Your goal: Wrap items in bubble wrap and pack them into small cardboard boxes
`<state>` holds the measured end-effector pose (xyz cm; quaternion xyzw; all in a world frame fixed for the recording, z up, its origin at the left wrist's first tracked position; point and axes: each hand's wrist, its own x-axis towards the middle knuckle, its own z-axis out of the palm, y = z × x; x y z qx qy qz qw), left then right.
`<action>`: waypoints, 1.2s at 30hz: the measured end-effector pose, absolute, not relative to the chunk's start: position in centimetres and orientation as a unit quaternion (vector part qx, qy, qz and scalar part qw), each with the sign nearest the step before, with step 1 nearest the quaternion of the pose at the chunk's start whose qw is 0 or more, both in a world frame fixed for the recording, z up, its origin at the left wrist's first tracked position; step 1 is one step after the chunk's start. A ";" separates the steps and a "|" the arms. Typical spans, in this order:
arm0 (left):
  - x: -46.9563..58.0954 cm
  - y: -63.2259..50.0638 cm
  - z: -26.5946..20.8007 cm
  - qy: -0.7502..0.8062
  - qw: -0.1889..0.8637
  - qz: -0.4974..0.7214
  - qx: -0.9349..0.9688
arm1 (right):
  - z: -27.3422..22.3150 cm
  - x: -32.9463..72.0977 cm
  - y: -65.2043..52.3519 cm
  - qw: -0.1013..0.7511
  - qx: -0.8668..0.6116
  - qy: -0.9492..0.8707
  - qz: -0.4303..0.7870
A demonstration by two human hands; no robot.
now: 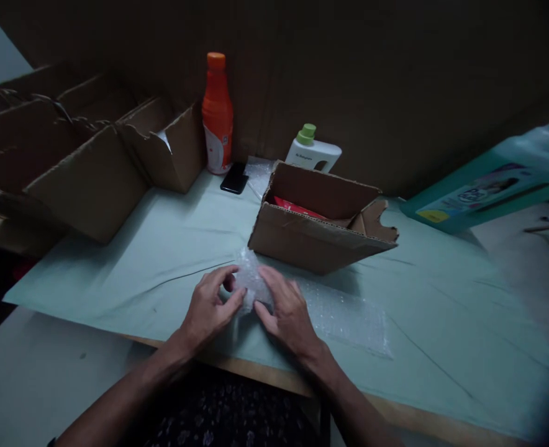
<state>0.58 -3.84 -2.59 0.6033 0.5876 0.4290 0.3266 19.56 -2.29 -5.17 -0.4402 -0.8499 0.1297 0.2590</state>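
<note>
Bubble wrap (253, 279) looks part-rolled: left hand (209, 302) and right hand (287, 308) both gripping its bunched end, near side of box (318, 242); flat length (353, 320) not rolled yet.

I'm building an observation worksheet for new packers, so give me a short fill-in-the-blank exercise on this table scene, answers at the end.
1. The left hand and right hand hold clear ____ wrap.
2. A flat strip of similar material lies beside the ____ hand.
3. The white bottle behind the open box has a ____ cap.
4. Beside the black phone stands a tall bottle whose lid is ____.
Missing words: bubble; right; green; orange.
</note>
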 end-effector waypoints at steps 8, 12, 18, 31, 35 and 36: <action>3.0 -4.6 -2.6 0.477 0.404 0.435 0.648 | -4.9 24.4 -5.9 0.306 -0.575 -0.656 0.382; 4.5 -5.0 -4.6 0.441 0.455 0.377 0.676 | -4.7 25.7 -6.8 0.346 -0.585 -0.582 0.446; 7.2 -7.4 -4.5 0.318 0.453 0.283 0.784 | -5.8 27.3 -6.3 0.386 -0.627 -0.541 0.407; 6.2 -5.3 -4.6 0.525 0.597 0.348 0.497 | -4.7 25.5 -6.8 0.386 -0.497 -0.493 0.601; 3.4 -5.5 -4.3 0.532 0.626 0.342 0.457 | -5.0 26.4 -7.5 0.433 -0.487 -0.362 0.667; 2.6 -5.7 -4.4 0.527 0.635 0.346 0.447 | -5.2 26.7 -7.7 0.443 -0.486 -0.328 0.678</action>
